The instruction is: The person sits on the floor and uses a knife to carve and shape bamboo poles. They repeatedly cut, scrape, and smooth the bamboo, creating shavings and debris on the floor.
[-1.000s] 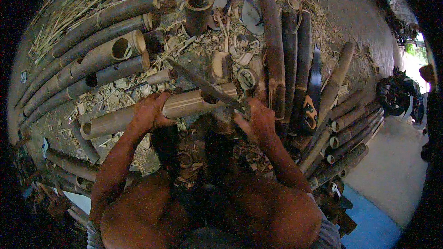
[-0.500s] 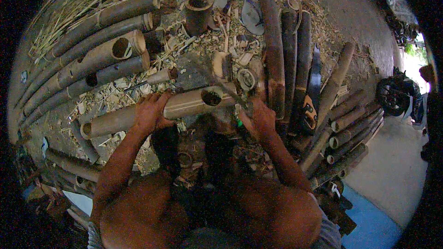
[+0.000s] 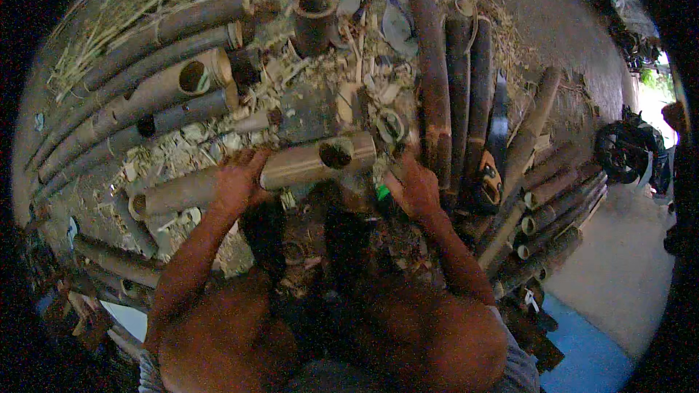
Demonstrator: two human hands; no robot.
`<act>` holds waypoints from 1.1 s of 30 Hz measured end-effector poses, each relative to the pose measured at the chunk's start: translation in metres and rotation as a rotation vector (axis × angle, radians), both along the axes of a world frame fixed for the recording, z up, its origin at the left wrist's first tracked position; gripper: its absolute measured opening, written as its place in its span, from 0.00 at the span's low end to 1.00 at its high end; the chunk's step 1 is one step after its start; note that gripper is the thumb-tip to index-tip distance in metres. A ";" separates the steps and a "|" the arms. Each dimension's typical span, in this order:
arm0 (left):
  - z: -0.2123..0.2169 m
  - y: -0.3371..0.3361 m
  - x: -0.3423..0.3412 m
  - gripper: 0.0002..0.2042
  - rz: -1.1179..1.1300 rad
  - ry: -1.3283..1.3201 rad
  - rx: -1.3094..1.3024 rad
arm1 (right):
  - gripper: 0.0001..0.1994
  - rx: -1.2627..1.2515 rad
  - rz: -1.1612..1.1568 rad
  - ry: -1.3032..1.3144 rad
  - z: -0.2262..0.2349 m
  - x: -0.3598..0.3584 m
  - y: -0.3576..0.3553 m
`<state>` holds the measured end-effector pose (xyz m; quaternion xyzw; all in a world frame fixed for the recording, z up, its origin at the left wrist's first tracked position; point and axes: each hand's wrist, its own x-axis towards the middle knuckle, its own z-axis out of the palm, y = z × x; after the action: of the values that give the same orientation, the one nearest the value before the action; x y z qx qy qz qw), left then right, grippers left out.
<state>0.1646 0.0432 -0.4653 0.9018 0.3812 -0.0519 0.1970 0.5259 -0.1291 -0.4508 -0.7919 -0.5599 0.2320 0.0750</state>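
Lying under left hand (image 3: 239, 183): bamboo tube (image 3: 300, 164)

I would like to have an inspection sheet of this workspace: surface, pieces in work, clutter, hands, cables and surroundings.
Surface: grey-brown floor, partly strewn with pale wood chips.
Pieces in work: long brown bamboo tube with a dark round hole, lying crosswise before the person.
Clutter: dark brown bamboo poles to both sides; handsaw with dark blade and orange handle; grey flip-flops with dark straps; upright brown hollow cylinder.
Hands: bare left hand grips the tube; bare right hand is beside its right end, whatever it holds too unclear to tell.
Cables: nothing seen.
Surroundings: black wheel at far right; flat blue area at lower right.
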 end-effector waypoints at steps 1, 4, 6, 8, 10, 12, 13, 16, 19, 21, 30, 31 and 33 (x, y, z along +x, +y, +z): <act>0.001 -0.005 0.000 0.52 0.013 0.016 -0.021 | 0.29 0.085 0.073 0.007 0.002 0.000 -0.001; 0.005 -0.008 0.000 0.52 0.044 0.049 -0.029 | 0.28 0.246 0.123 -0.008 0.002 -0.003 0.004; 0.008 -0.008 0.001 0.52 0.051 0.043 -0.043 | 0.27 0.171 0.095 -0.028 0.004 -0.005 0.004; 0.009 -0.009 0.003 0.52 0.042 0.040 -0.049 | 0.26 -0.037 0.076 -0.036 0.006 -0.008 0.003; 0.010 -0.011 0.004 0.52 0.049 0.048 -0.037 | 0.26 0.041 0.110 -0.034 0.008 -0.008 0.004; 0.010 -0.013 0.005 0.52 0.073 0.052 0.024 | 0.27 0.149 0.152 -0.029 0.010 -0.005 0.007; 0.010 -0.015 0.005 0.52 0.066 0.065 0.041 | 0.27 0.214 0.177 -0.020 0.012 -0.004 0.009; 0.007 -0.016 0.005 0.51 0.047 0.076 0.074 | 0.29 -0.064 0.057 -0.001 0.013 0.000 0.014; 0.004 -0.015 0.004 0.51 0.077 0.058 0.085 | 0.31 -0.031 0.015 0.026 0.012 -0.002 0.008; 0.002 -0.018 0.005 0.51 0.093 0.021 0.067 | 0.31 0.052 0.057 0.023 0.005 -0.003 0.001; 0.011 -0.011 0.006 0.50 0.066 0.070 0.032 | 0.29 -0.053 0.023 -0.066 -0.006 0.005 -0.007; 0.011 -0.007 0.005 0.51 0.060 0.089 -0.122 | 0.28 0.039 0.036 -0.038 -0.002 0.003 -0.006; 0.009 0.014 0.006 0.52 0.068 0.120 -0.364 | 0.28 0.195 0.062 -0.012 0.007 -0.004 0.001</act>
<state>0.1703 0.0570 -0.4565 0.8331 0.4068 -0.1668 0.3356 0.5216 -0.1279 -0.4442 -0.7643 -0.6047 0.1737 0.1412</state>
